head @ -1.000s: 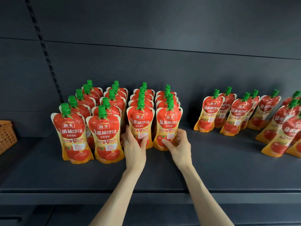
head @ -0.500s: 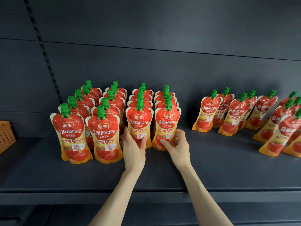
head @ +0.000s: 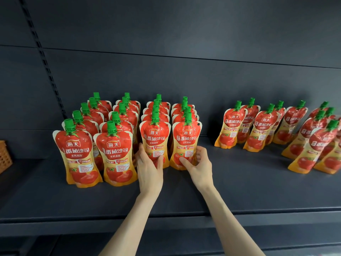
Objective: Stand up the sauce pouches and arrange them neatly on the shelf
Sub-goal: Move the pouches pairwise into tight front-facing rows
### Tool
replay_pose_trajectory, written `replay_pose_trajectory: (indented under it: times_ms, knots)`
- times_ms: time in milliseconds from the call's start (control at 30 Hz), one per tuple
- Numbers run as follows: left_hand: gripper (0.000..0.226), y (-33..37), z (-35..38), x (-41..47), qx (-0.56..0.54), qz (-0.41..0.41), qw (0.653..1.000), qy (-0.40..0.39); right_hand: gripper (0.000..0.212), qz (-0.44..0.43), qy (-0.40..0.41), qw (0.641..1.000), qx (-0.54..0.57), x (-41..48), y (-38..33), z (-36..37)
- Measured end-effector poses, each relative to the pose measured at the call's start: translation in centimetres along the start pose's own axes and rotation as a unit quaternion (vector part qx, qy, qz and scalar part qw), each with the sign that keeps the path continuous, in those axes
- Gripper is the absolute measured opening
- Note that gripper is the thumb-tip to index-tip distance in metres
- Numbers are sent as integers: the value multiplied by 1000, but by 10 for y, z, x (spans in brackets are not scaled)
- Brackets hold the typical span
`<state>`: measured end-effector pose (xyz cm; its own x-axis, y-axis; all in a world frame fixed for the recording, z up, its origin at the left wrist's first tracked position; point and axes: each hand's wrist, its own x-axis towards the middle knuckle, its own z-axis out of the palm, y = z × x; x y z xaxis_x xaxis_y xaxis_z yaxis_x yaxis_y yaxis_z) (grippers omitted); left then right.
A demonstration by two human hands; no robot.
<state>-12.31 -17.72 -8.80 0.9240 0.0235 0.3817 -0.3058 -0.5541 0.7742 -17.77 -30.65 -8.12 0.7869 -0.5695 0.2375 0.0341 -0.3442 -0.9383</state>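
Several red and yellow tomato sauce pouches with green caps stand upright in tidy rows on the left half of the dark shelf [head: 239,183]. My left hand [head: 149,169] grips the lower part of the front pouch of the third row [head: 155,137]. My right hand [head: 198,167] pinches the bottom of the front pouch of the fourth row [head: 186,139], thumb on its front and fingers round its right edge. Further right, a looser group of pouches [head: 258,126] leans at an angle.
More tilted pouches [head: 317,143] crowd the far right edge of the view. A brown woven basket [head: 4,156] sits at the far left. The shelf's back panel [head: 184,76] rises right behind the rows, and a slotted upright [head: 48,65] runs up the left.
Both hands stay on the same two front pouches and have barely shifted. The view has drifted slightly left, so the right-hand pouches sit nearer the frame edge.
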Motion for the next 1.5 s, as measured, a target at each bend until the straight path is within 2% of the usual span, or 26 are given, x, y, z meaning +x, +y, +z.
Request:
replay_pose_trajectory:
  times_ms: [500, 700, 800, 900, 1000, 1100, 1267, 1367, 1500]
  knots:
    - [73, 0, -2, -1, -7, 2, 1000, 2, 49, 3, 6, 1000, -2, -1, -2, 1]
    - [75, 0, -7, -11, -1, 21, 1000, -2, 54, -7, 9, 999, -38, -7, 0, -6]
    - [68, 0, -10, -26, -21, 59, 998, 3, 46, -16, 33, 997, -71, -12, 3, -16]
    - [47, 9, -7, -38, -46, 131, 990, 9, 30, -36, 57, 993, -98, -14, 4, -35]
    - [27, 36, 1, -42, -89, 182, 979, -7, 18, -55, 86, 990, -100, -7, -1, -65]
    - [17, 75, 19, -35, -133, 224, 965, -27, 10, -73, 123, 985, -96, 13, -12, -103]
    - [19, 143, 75, -14, -152, 263, 952, -46, 13, -107, 161, 975, -107, 64, -20, -166]
    - [24, 178, 112, 2, -150, 241, 958, -37, 20, -131, 174, 965, -143, 97, -18, -202]
    - [43, 213, 153, 24, -114, 218, 969, -19, 33, -173, 162, 954, -185, 133, -15, -237]
